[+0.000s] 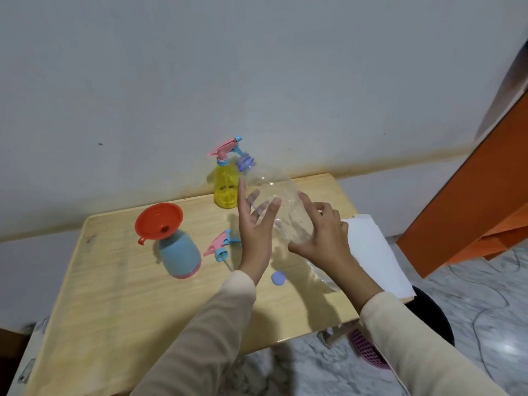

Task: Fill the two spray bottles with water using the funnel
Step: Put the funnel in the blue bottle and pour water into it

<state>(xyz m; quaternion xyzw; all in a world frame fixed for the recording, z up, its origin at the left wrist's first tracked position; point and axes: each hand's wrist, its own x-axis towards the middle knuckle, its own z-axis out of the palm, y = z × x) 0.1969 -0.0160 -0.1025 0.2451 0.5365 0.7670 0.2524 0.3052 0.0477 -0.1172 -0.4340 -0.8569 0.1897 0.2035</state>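
Both hands hold a clear plastic bottle (281,207) tilted above the wooden table (120,295), its purple-ringed neck pointing up and away toward the wall. My left hand (254,232) cups its left side with spread fingers, and my right hand (323,238) grips its lower right side. A red funnel (158,221) sits in the mouth of the blue spray bottle (180,254) at the left. This bottle's pink-and-blue spray head (220,247) lies on the table beside it. The yellow spray bottle (225,187) stands at the back with its spray head on. A purple cap (278,278) lies under my wrists.
White paper (377,252) covers the table's right edge. A grey wall runs close behind the table. To the right stand an orange cabinet (471,195), a black round object (434,315) and a pink basket (368,350) on the marble floor.
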